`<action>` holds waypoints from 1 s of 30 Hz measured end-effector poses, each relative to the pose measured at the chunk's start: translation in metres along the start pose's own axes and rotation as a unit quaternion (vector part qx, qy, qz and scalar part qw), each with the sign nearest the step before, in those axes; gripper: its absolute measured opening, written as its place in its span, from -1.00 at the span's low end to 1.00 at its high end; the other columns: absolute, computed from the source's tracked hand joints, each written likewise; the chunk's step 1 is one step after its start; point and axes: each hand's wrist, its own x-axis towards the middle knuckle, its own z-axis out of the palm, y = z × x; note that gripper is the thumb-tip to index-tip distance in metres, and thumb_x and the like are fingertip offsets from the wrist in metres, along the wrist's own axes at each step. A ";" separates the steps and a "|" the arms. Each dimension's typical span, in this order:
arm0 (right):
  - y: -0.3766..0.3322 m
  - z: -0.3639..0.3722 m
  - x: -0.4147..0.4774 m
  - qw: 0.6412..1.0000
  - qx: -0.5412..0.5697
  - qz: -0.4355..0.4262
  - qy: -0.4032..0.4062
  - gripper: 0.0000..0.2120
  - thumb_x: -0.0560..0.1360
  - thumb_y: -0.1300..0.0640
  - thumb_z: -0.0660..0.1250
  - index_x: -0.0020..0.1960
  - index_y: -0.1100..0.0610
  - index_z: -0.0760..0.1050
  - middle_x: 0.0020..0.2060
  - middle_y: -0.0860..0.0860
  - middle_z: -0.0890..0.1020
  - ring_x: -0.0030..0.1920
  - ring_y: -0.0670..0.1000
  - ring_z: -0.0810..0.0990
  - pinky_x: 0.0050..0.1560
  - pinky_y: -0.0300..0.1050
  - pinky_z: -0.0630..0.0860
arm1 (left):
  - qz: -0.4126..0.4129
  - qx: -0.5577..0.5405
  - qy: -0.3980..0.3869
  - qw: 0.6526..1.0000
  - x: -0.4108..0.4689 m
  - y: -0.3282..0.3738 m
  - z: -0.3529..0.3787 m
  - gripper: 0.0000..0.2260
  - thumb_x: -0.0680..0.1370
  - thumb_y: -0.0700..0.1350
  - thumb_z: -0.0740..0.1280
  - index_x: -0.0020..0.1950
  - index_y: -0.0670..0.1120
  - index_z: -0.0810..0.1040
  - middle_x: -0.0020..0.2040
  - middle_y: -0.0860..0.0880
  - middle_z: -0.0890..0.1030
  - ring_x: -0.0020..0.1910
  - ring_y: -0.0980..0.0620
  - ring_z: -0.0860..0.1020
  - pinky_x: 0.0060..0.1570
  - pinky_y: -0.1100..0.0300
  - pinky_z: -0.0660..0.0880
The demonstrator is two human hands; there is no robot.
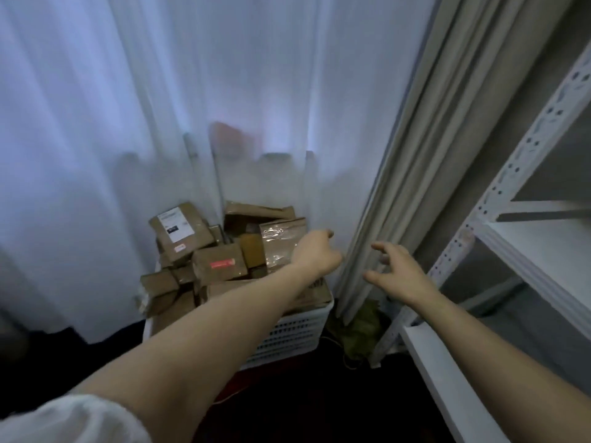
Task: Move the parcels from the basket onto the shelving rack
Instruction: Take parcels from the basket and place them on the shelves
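Observation:
A white slatted basket (287,337) stands on the dark floor by the curtain, heaped with several brown cardboard parcels. One parcel with a white label (180,231) lies on top at the left, and one with a red sticker (220,263) sits in the middle. A taped parcel (281,241) stands at the right of the heap. My left hand (315,254) reaches over the basket beside that taped parcel with nothing in it. To the right of the basket, my right hand (399,271) hovers open with fingers spread. The white shelving rack (524,231) stands at the right.
A sheer white curtain (192,107) hangs behind the basket, with a grey drape (415,174) between basket and rack. A green crumpled item (358,330) lies on the floor at the drape's foot. The rack's perforated post (479,215) is close to my right hand.

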 end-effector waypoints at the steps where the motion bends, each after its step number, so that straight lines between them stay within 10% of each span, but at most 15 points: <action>1: -0.012 0.021 0.012 1.000 0.010 0.009 -0.012 -0.36 0.48 0.04 0.40 0.47 0.11 0.24 0.41 0.12 0.30 0.36 0.08 0.36 0.32 -0.01 0.38 | -0.027 -0.007 -0.009 1.000 0.003 -0.027 -0.004 -0.50 0.50 -0.12 0.34 0.44 -0.08 0.37 0.34 -0.08 0.49 0.28 -0.07 0.48 0.21 0.09 0.46; 16: -0.108 0.223 0.160 0.977 0.084 0.081 -0.177 -0.51 0.53 0.09 0.34 0.42 0.13 0.34 0.30 0.06 0.47 0.24 0.01 0.46 0.25 -0.05 0.45 | -0.342 -0.157 0.048 0.925 0.043 -0.290 -0.073 -0.62 0.50 -0.14 0.33 0.32 -0.13 0.48 -0.04 -0.04 0.58 -0.12 0.02 0.54 -0.13 0.16 0.49; 30: -0.113 0.342 0.321 0.936 0.171 0.185 -0.247 -0.49 0.65 0.06 0.11 0.53 0.20 0.12 0.48 0.11 0.27 0.46 0.11 0.26 0.40 -0.04 0.23 | -0.450 -0.279 0.159 0.833 0.146 -0.357 -0.078 -0.59 0.61 -0.09 0.25 0.44 -0.14 0.35 0.35 -0.10 0.46 0.34 -0.12 0.41 0.20 0.15 0.34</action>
